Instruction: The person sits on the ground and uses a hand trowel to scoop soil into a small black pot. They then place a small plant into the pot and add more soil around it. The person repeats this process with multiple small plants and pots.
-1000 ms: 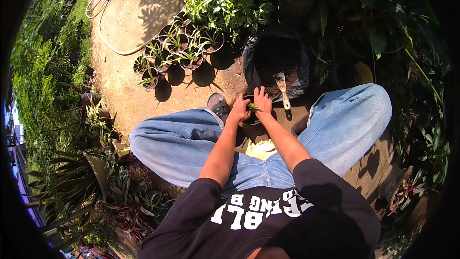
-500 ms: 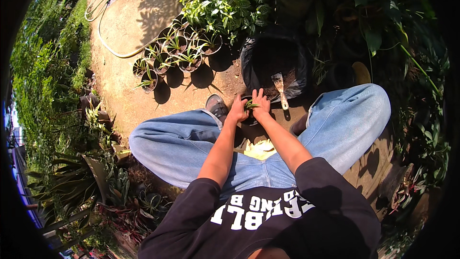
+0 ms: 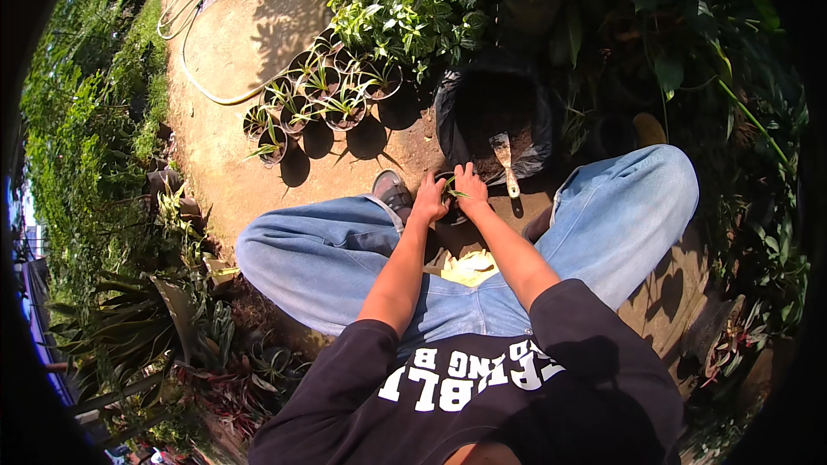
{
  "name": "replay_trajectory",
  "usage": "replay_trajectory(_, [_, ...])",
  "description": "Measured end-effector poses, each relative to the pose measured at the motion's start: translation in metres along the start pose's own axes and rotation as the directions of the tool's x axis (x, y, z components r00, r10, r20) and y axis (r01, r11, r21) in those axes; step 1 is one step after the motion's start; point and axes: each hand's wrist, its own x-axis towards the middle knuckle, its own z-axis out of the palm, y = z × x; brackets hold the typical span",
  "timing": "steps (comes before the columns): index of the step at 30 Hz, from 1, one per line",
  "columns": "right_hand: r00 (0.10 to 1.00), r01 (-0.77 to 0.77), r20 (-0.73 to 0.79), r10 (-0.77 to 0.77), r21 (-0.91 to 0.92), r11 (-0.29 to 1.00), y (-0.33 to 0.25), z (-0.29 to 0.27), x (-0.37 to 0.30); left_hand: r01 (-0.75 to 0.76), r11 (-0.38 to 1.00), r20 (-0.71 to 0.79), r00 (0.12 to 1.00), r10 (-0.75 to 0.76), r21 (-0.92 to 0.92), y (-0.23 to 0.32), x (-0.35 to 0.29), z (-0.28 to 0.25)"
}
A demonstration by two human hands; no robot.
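Note:
A small dark pot (image 3: 452,216) with a young plant of narrow green leaves (image 3: 451,192) stands between my feet. My left hand (image 3: 429,199) grips the pot's left side, fingers bent over the rim. On the opposite side my right hand (image 3: 469,187) holds the rim, its fingers near the base of the leaves. Both hands hide much of the pot and its soil. Just beyond them sits an open black plastic bag (image 3: 446,116) with dark soil (image 3: 519,132) inside. A flat-bladed scraper (image 3: 502,151) with a pale handle leans on the bag's near edge.
Several potted plants (image 3: 345,110) of the same kind cluster at the far left, beside a leafy bush (image 3: 388,9). A pale hose (image 3: 194,77) curls over the ground. Yellow cloth (image 3: 469,269) lies between my legs. Dense plants (image 3: 95,164) line both sides.
Both hands stay at the pot, with small shifts of the fingers. The plant's leaves lean slightly differently between them. The whole view has shifted a little.

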Motion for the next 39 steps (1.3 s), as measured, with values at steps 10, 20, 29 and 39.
replay_trajectory(10, [0.966,0.060,0.257,-0.020,-0.149,0.987,-0.003,-0.019,-0.013,-0.030,0.999,0.016,0.999,0.029,0.043,-0.010,-0.019,-0.014])
replay_trajectory(20, [0.999,0.012,-0.040,-0.023,-0.268,0.963,-0.002,0.012,-0.019,0.072,0.987,0.031,0.997,-0.077,0.142,0.008,-0.020,-0.012])
replay_trajectory(29, [0.996,0.055,0.084,-0.043,-0.151,0.987,0.007,0.015,-0.007,0.102,0.974,0.054,0.992,-0.115,0.201,0.013,-0.017,-0.017])
replay_trajectory(39, [0.987,0.000,0.157,0.027,-0.175,0.985,-0.005,-0.002,-0.015,0.102,0.971,0.024,0.994,-0.110,0.215,0.000,-0.015,-0.005])
